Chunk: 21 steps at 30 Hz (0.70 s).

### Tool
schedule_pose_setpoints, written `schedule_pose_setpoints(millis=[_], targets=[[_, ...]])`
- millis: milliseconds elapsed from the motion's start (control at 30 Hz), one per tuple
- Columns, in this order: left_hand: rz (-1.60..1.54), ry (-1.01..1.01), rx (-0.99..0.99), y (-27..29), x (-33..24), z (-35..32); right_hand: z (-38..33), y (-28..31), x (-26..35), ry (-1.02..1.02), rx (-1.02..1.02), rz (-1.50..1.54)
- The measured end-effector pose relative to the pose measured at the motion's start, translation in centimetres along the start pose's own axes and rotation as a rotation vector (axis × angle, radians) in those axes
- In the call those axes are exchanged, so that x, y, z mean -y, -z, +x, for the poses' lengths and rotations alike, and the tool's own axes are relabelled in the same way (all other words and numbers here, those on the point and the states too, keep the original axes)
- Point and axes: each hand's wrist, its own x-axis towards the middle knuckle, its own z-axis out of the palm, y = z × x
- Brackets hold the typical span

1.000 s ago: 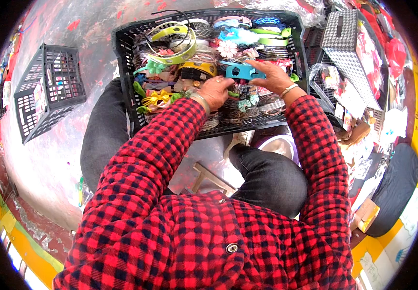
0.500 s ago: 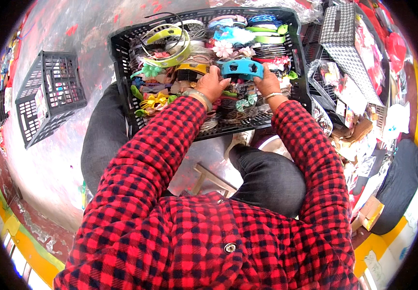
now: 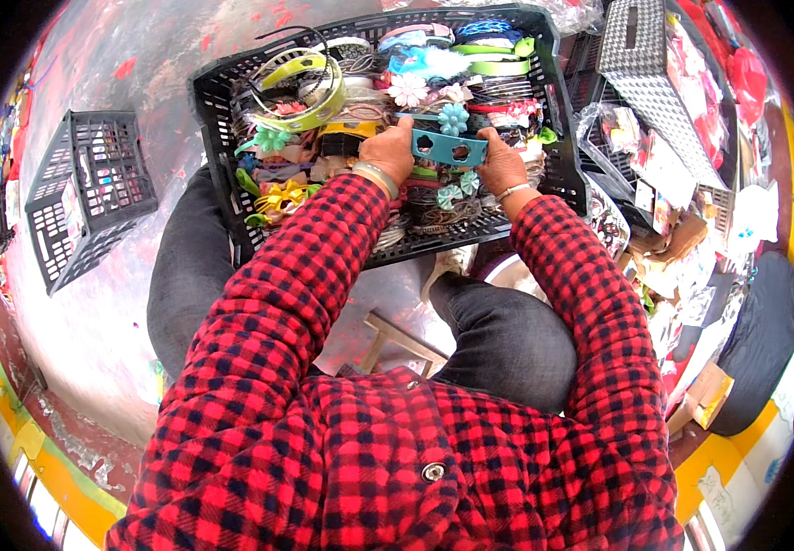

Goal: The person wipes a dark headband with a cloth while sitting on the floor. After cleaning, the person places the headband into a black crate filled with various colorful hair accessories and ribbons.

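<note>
From my feed, both red-checked forearms ran up from the bottom toward the upper middle of the frame. Left hand (image 3: 388, 154) and right hand (image 3: 501, 165) each pinched one end of a teal card (image 3: 449, 147) with cut-out holes, fingers curled around it. Card lay crosswise, long axis left-right, over the black crate (image 3: 223, 165) of hair accessories.

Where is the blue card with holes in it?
In the head view, the blue card is top centre, held between the left hand and right hand, above the black crate of hair accessories.
</note>
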Motion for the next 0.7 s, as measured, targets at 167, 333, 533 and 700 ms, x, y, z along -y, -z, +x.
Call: schedule_pose_setpoints(millis=[167, 333, 533, 700], targets=[[0.008, 0.130, 0.021, 0.3, -0.9, 0.5, 3.0, 1.5, -0.5, 0.100, 0.077, -0.005], [0.046, 0.122, 0.019, 0.3, -0.8, 0.5, 3.8, 1.3, 0.6, 0.067, 0.190, -0.170], [0.079, 0.003, -0.013, 0.3, -0.3, 0.0, 4.5, -0.1, -1.3, 0.134, 0.236, -0.116], [0.166, -0.013, 0.013, 0.0, -0.2, 1.0, 4.1, 3.8, 0.7, 0.014, 0.360, 0.005]])
